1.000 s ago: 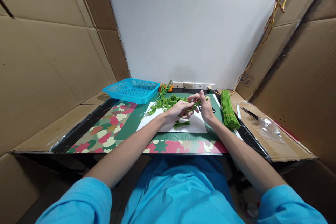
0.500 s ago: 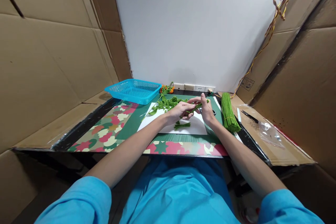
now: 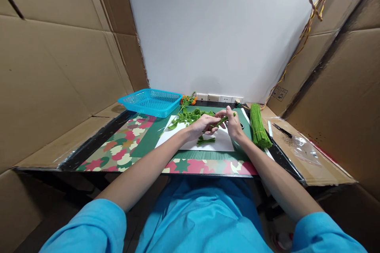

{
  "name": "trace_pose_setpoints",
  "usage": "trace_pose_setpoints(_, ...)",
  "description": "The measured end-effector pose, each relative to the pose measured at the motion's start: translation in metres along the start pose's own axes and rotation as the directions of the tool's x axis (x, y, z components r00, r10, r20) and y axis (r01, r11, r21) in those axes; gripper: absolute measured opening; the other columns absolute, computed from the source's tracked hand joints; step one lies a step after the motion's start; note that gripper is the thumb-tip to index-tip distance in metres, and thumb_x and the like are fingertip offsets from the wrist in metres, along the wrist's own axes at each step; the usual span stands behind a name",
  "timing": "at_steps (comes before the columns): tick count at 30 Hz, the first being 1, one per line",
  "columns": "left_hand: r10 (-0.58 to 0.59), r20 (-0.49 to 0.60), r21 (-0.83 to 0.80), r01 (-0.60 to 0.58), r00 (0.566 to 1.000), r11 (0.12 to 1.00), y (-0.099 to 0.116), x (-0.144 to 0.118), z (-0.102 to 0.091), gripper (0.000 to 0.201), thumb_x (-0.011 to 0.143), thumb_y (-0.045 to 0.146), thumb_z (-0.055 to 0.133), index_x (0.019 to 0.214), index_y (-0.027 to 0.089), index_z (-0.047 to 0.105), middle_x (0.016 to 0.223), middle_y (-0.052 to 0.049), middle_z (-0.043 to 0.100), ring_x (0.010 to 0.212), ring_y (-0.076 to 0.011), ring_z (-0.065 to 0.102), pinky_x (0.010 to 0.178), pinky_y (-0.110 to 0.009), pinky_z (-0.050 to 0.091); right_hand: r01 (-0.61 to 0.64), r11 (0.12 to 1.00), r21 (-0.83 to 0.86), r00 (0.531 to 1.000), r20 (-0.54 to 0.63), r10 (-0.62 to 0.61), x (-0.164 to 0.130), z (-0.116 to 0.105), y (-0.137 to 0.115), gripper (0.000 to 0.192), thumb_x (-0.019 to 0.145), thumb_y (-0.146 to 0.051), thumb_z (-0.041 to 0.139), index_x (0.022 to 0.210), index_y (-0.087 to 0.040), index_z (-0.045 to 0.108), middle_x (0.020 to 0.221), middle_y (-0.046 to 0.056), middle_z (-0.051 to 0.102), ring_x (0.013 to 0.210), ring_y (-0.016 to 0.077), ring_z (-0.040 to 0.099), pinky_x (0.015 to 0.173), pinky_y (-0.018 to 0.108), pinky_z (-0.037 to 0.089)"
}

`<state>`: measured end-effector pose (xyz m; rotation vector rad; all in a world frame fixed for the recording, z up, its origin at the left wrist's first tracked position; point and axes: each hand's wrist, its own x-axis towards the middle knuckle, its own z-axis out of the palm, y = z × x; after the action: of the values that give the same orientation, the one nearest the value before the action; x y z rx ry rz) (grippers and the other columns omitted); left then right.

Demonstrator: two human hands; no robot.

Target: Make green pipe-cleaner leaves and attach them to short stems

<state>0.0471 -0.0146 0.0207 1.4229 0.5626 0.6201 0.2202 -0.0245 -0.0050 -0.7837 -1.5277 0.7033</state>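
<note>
Between my two hands, above a white sheet of paper (image 3: 166, 142), runs a green pipe cleaner (image 3: 222, 121), perhaps more than one. My left hand (image 3: 202, 125) is closed around its lower left part. The fingers of my right hand (image 3: 233, 123) pinch it near its upper right end, with the thumb pointing up. Several short green pipe cleaner pieces (image 3: 206, 141) lie on the paper just below my hands. Behind my left hand is a heap of looped green pipe cleaner shapes (image 3: 192, 115). Scissors (image 3: 242, 126) are partly hidden behind my right hand.
A thick bundle of green pipe cleaners (image 3: 259, 126) lies at the right. A blue plastic basket (image 3: 152, 102) stands back left, beside orange and green pipe cleaner flowers (image 3: 190, 99). Tweezers (image 3: 282, 130) and a clear plastic bag (image 3: 305, 151) rest on cardboard. Cardboard walls flank the table.
Both hands keep nearly the same place and grip on the green pipe cleaner, with only slight finger movement. The view has shifted very slightly.
</note>
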Motion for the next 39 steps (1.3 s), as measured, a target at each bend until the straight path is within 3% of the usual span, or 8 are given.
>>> trace_pose_setpoints(6,-0.015,-0.018,-0.001,0.015,1.000,1.000,0.000,0.000,-0.001,0.046,0.087,0.052,0.078,0.082,0.007,0.074,0.061,0.002,0.047,0.049,-0.0055,0.034,0.045,-0.020,0.019,0.001,0.998,-0.061,1.000,0.023,0.000,-0.002,-0.007,0.008,0.081,0.104,-0.079,0.030,0.049,-0.023,0.047,0.043,-0.001,0.042,0.042,0.0117,0.036,0.047,0.029,0.025)
trace_pose_setpoints(14,-0.083,-0.024,-0.059,0.082,0.996,0.995,-0.002,0.003,-0.004,0.048,0.097,0.049,0.062,0.069,0.010,0.066,0.057,0.003,0.036,0.046,-0.0057,0.026,0.042,-0.018,0.019,-0.039,0.999,-0.026,0.999,0.033,0.040,0.001,-0.007,0.008,0.080,0.098,-0.086,0.035,0.047,-0.025,0.036,0.045,-0.004,0.029,0.043,0.0101,0.023,0.045,0.030,0.017)
trace_pose_setpoints(18,-0.078,-0.015,-0.085,0.077,0.997,0.993,-0.001,0.002,0.000,0.041,0.094,0.040,0.063,0.064,0.013,0.060,0.055,0.004,0.033,0.046,-0.0059,0.026,0.043,-0.018,0.017,-0.040,0.999,-0.011,0.999,0.003,0.040,0.000,-0.006,0.005,0.079,0.097,-0.086,0.037,0.047,-0.026,0.034,0.044,-0.004,0.027,0.042,0.0102,0.020,0.045,0.031,0.016)
trace_pose_setpoints(27,-0.102,-0.058,-0.076,0.097,0.993,0.992,0.004,0.004,0.008,0.045,0.094,0.036,0.064,0.059,0.019,0.042,0.057,0.007,0.025,0.045,-0.0049,0.020,0.043,-0.017,0.014,-0.023,1.000,-0.016,0.997,-0.069,0.022,0.000,-0.007,-0.002,0.079,0.099,-0.085,0.032,0.045,-0.026,0.030,0.042,-0.003,0.026,0.041,0.0113,0.021,0.046,0.032,0.015)
trace_pose_setpoints(35,-0.116,-0.093,-0.104,0.106,0.989,0.989,0.003,0.007,0.005,0.043,0.097,0.032,0.058,0.060,0.021,0.038,0.055,0.008,0.024,0.043,-0.0046,0.018,0.040,-0.016,0.015,0.014,0.998,0.059,0.993,-0.120,-0.007,0.004,-0.010,0.005,0.079,0.102,-0.080,0.038,0.045,-0.025,0.032,0.043,-0.005,0.026,0.040,0.0100,0.023,0.045,0.031,0.015)
trace_pose_setpoints(39,-0.086,-0.148,-0.102,0.072,0.985,0.992,0.002,0.008,0.003,0.047,0.097,0.032,0.059,0.059,0.022,0.035,0.053,0.009,0.023,0.042,-0.0043,0.017,0.039,-0.016,0.015,0.031,0.992,0.118,0.978,-0.208,-0.006,0.010,-0.015,0.007,0.078,0.101,-0.079,0.042,0.045,-0.025,0.035,0.042,-0.005,0.026,0.038,0.0096,0.024,0.043,0.030,0.015)
